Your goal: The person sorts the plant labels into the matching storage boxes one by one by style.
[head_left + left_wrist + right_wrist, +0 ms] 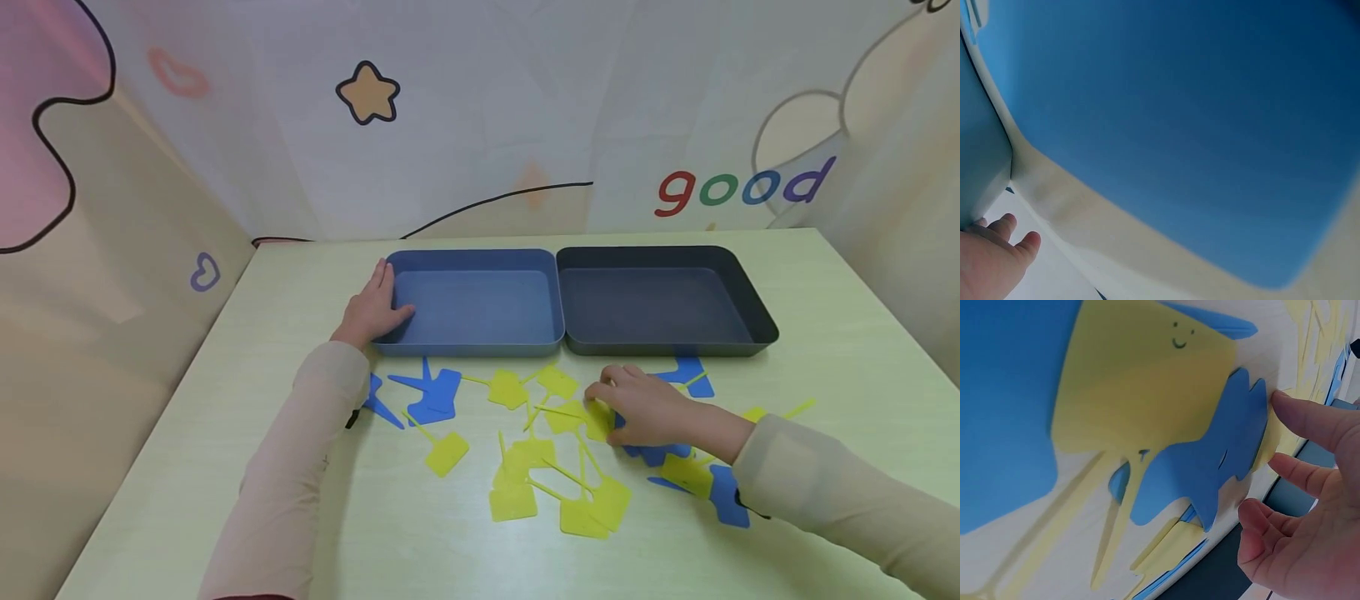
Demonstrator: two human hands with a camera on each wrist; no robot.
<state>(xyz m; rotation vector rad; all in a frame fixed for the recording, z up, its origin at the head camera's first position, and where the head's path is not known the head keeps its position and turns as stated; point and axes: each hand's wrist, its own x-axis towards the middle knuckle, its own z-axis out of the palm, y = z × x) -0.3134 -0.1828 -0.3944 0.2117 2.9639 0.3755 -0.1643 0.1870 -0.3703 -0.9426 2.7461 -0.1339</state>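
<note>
My left hand (pixel 369 310) holds the left wall of the blue tray (pixel 480 350), thumb over the rim and fingers along the outside. In the left wrist view its fingers (pixel 1013 240) show beside the tray wall (pixel 982 144); the thumb is hidden there. Over the scattered labels, my right hand (pixel 648 408) pinches a yellow plant label (pixel 597 419) by its edges, between thumb and index finger. That label (pixel 1266 450) is partly covered by blue labels (pixel 1235 419) in the right wrist view. A larger yellow label (pixel 1147 375) bears a drawn smiling face.
A dark grey tray (pixel 660 348) stands against the blue tray's right side. Several yellow labels (pixel 513 504) lie loose in front of the trays. Blue labels (pixel 442 392) lie at the left, and others (pixel 727 496) near my right forearm. A printed curtain (pixel 480 125) hangs behind the table.
</note>
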